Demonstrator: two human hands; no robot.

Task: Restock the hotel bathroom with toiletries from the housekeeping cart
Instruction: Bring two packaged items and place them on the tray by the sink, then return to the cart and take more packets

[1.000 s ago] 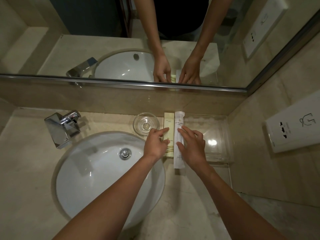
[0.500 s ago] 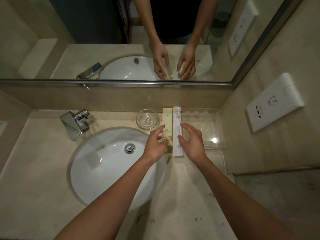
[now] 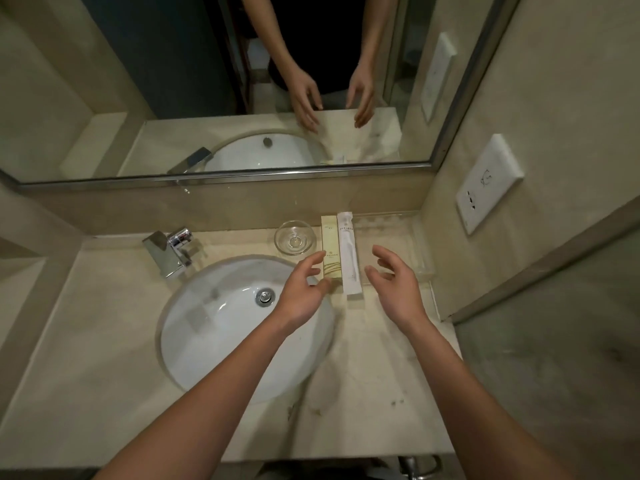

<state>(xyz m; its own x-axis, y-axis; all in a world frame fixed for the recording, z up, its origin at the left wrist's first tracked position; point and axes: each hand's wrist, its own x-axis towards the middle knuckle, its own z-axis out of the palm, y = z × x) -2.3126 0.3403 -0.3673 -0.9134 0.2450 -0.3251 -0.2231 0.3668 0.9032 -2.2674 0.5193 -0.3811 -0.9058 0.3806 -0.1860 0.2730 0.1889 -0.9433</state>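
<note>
Two toiletry packs lie side by side on the left part of a clear plastic tray (image 3: 420,251) at the back of the vanity: a pale yellow box (image 3: 329,244) and a long white sachet (image 3: 348,252) to its right. My left hand (image 3: 304,289) hovers just left of the yellow box, fingers relaxed and spread, holding nothing. To the right of the sachet, my right hand (image 3: 394,282) floats over the tray, also loose and empty. Neither hand touches the packs.
A small glass dish (image 3: 294,238) stands left of the packs. The white basin (image 3: 225,327) with its drain fills the counter's middle, a chrome tap (image 3: 169,251) behind it. A mirror runs along the back wall; a white socket plate (image 3: 486,183) is on the right wall.
Both hands have let go of the two packs and drawn back and apart. The packs stay lying on the tray. The view has pulled back from the counter.
</note>
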